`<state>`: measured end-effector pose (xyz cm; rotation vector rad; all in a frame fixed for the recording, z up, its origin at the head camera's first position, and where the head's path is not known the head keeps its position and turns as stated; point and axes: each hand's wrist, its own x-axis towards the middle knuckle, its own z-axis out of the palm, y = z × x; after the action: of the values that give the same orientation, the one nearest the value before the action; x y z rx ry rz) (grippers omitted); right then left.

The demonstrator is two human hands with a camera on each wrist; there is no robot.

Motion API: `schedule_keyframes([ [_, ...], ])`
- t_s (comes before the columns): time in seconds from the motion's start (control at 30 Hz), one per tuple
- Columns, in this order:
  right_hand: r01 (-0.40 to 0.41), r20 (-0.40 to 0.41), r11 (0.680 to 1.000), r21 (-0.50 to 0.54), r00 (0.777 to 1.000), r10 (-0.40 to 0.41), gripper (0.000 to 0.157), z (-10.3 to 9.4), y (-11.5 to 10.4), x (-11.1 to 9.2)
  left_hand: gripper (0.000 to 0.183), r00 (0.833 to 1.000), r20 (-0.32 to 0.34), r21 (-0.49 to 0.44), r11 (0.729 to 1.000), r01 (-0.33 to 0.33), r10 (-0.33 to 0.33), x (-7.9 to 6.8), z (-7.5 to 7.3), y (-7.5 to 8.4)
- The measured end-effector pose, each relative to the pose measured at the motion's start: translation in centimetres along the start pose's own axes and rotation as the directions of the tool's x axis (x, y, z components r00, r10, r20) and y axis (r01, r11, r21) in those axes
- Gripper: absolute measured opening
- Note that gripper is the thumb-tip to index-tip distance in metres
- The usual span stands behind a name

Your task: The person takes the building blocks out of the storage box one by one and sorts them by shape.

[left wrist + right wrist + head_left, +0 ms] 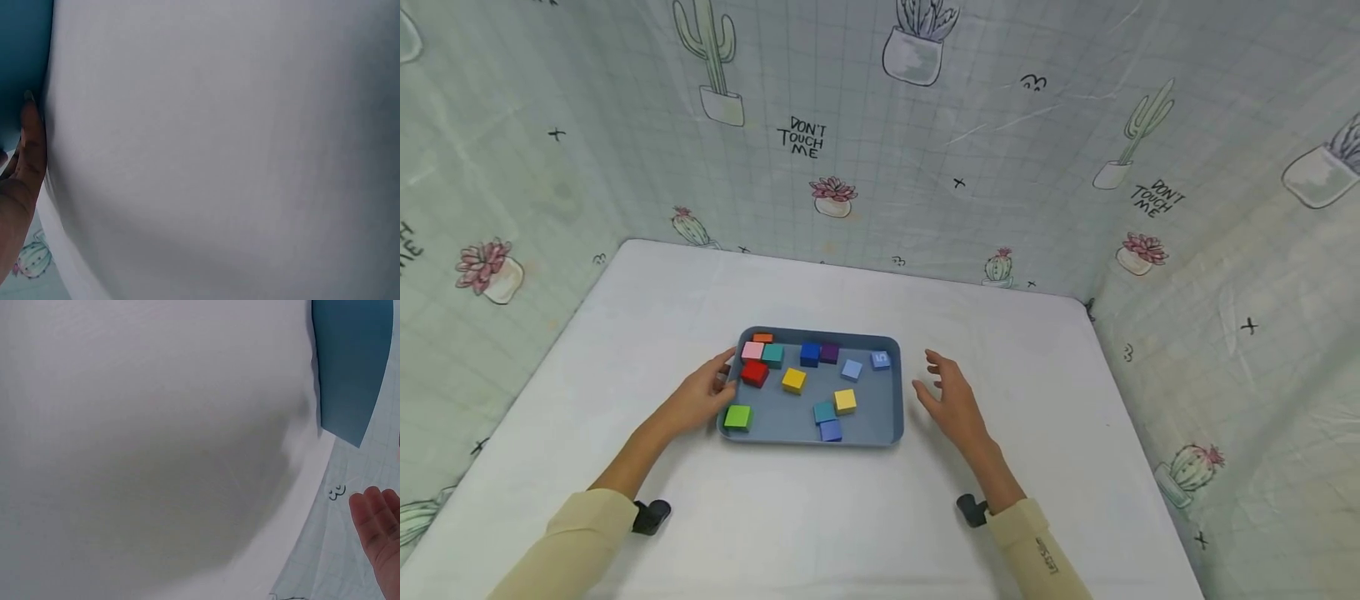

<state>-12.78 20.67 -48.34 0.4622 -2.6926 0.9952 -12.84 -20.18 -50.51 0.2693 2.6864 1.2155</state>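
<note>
A shallow blue-grey tray lies on the white table with several coloured cubes inside. At its left end, the left hand rests its fingers against the outer wall, thumb near the green cube. The left wrist view shows the left fingers lying along the side of the tray. To the right of the tray and apart from it, the right hand hovers with fingers spread and nothing in them. In the right wrist view, the right fingers appear at the edge, below the tray's wall.
Cubes in the tray include a red cube, a yellow cube, a dark blue cube and a light blue cube. The white table is bordered by a cactus-print curtain at the back and sides.
</note>
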Motion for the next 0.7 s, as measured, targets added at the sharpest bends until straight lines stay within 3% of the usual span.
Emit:
schedule_keyframes([
  [0.4,0.006,0.006,1.0,0.0,1.0,-0.006,0.053,0.3,-0.3,0.8,0.066,0.999,0.012,-0.036,0.998,-0.051,0.052,0.5,-0.5,-0.7],
  [0.7,0.025,0.019,1.0,-0.013,1.0,-0.025,0.052,0.8,-0.5,1.5,0.066,0.999,0.016,-0.06,0.997,-0.047,0.048,0.6,-0.3,-1.0],
])
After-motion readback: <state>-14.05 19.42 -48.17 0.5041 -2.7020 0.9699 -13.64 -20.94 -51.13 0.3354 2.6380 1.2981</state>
